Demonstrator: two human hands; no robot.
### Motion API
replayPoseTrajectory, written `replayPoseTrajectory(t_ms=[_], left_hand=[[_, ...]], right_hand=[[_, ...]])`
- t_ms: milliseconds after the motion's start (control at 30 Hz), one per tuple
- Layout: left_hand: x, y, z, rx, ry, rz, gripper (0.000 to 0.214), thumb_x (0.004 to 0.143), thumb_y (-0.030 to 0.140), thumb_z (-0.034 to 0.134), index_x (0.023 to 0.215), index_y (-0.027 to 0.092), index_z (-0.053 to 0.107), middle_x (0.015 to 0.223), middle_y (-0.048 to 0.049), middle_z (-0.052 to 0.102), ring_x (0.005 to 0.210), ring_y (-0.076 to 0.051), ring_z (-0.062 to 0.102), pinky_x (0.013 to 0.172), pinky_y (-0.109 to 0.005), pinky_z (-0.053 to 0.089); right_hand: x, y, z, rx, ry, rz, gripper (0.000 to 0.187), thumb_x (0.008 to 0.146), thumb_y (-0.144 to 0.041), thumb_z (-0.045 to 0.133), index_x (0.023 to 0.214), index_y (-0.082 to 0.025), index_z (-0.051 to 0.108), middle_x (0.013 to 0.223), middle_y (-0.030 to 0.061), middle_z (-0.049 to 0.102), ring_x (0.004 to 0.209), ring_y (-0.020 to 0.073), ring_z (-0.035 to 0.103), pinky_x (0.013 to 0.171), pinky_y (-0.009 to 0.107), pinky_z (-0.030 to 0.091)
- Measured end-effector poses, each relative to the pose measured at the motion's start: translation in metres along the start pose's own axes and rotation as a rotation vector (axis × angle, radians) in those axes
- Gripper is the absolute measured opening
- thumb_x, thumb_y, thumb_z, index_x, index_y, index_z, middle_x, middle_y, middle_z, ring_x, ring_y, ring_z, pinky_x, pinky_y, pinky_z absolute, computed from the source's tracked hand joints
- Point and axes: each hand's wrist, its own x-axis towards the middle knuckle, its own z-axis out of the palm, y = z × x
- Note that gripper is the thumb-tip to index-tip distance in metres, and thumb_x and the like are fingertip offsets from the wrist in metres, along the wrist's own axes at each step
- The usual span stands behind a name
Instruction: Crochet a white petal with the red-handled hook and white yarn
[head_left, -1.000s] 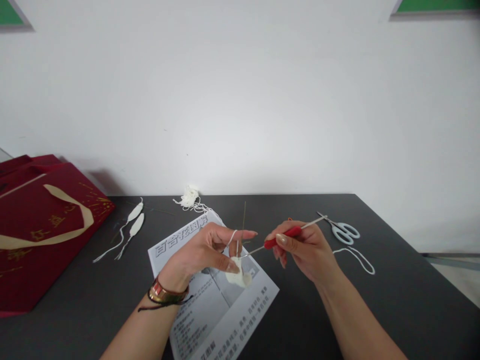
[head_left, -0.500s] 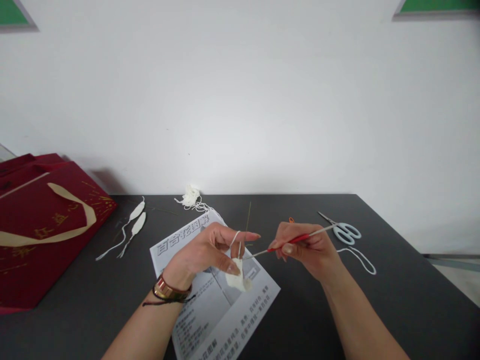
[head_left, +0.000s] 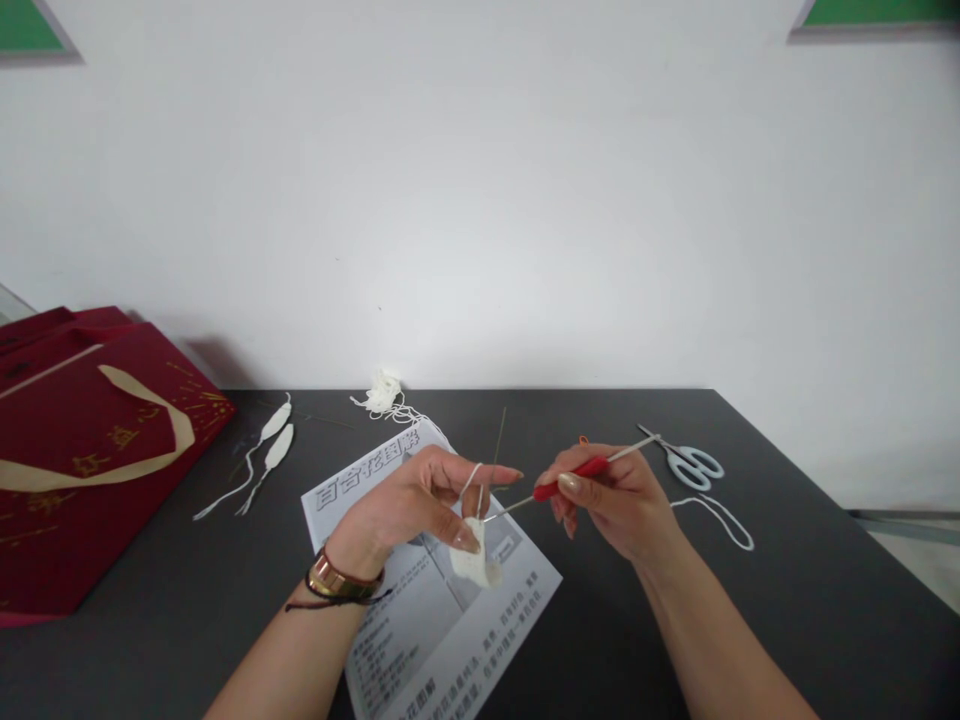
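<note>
My left hand [head_left: 420, 500] pinches a small white crocheted piece [head_left: 474, 562] between thumb and finger, with white yarn [head_left: 470, 478] looped over the outstretched index finger. My right hand [head_left: 615, 495] grips a crochet hook with a red handle [head_left: 576, 470]; its metal tip points left into the top of the white piece. Both hands hover above a printed instruction sheet [head_left: 420, 600] on the dark table [head_left: 187, 610].
A dark red gift bag [head_left: 82, 450] with a beige handle lies at the left. Two finished white crocheted petals [head_left: 271, 440] lie beside it. A tangle of white yarn [head_left: 381, 392] sits at the back edge. Pale scissors [head_left: 694, 462] and a yarn loop [head_left: 716, 518] lie at the right.
My right hand has swung the hook: its handle dipped lower half a second ago and now tilts up again, the tip staying at the white piece. My left hand has barely moved.
</note>
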Motion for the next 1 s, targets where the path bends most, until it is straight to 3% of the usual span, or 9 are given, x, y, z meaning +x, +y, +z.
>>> replayPoseTrajectory(t_ms=[200,267,333,433,633,767,1000], left_hand=[[-0.001,0.004,0.0,0.094,0.0,0.04,0.017,0.051,0.01,0.081,0.064,0.016,0.073,0.053,0.004,0.054,0.055,-0.01,0.047,0.08,-0.034,0.046],[-0.001,0.005,0.001,0.126,0.0,0.051,0.017,0.053,0.011,0.08,0.068,0.017,0.073,0.053,0.0041,0.054,0.054,-0.01,0.047,0.084,-0.036,0.044],[-0.001,0.005,0.001,0.129,0.014,0.063,0.03,0.055,0.01,0.079,0.084,0.018,0.075,0.055,0.004,0.055,0.055,-0.01,0.049,0.082,-0.034,0.045],[0.001,0.002,0.002,0.101,0.094,0.076,0.043,0.058,0.011,0.078,0.099,0.02,0.072,0.06,0.0025,0.058,0.057,-0.01,0.052,0.072,-0.03,0.047],[0.011,-0.015,0.013,0.188,0.348,0.269,0.012,0.064,0.016,0.076,0.076,0.018,0.075,0.069,-0.0012,0.064,0.07,-0.015,0.06,0.074,-0.03,0.047],[0.016,-0.027,0.026,0.13,0.497,0.398,0.014,0.066,0.015,0.074,0.078,0.023,0.075,0.077,-0.0011,0.067,0.077,-0.015,0.059,0.073,-0.028,0.046],[0.02,-0.029,0.031,-0.046,0.518,0.525,0.02,0.069,0.009,0.071,0.079,0.026,0.074,0.079,0.0017,0.063,0.071,-0.011,0.056,0.064,-0.023,0.045]], right_hand=[[0.002,-0.001,0.003,0.073,0.045,0.058,0.016,0.076,-0.027,0.069,0.074,-0.011,0.073,0.052,0.0026,0.063,0.041,0.0084,0.053,0.036,0.017,0.046],[0.003,-0.002,0.004,0.103,0.066,0.079,0.017,0.076,-0.027,0.069,0.073,-0.011,0.072,0.051,0.0021,0.062,0.039,0.0076,0.052,0.035,0.016,0.045],[0.004,-0.002,0.004,0.135,0.083,0.105,0.017,0.076,-0.027,0.069,0.073,-0.01,0.072,0.049,0.001,0.061,0.038,0.0071,0.051,0.035,0.015,0.045],[0.007,0.0,0.002,0.189,0.109,0.15,0.018,0.075,-0.027,0.069,0.072,-0.01,0.071,0.047,-0.0006,0.058,0.037,0.0063,0.05,0.033,0.014,0.045],[0.013,0.01,0.006,0.324,0.173,0.229,0.018,0.073,-0.028,0.07,0.075,-0.011,0.071,0.05,-0.0017,0.058,0.039,0.0054,0.049,0.035,0.014,0.046],[0.014,0.016,0.014,0.464,0.22,0.247,0.017,0.071,-0.027,0.072,0.074,-0.011,0.071,0.048,-0.0037,0.055,0.039,0.004,0.045,0.035,0.012,0.043],[0.016,0.026,0.022,0.796,0.263,0.388,0.009,0.069,-0.018,0.072,0.073,-0.01,0.07,0.051,-0.0017,0.06,0.042,0.0041,0.05,0.037,0.009,0.043]])
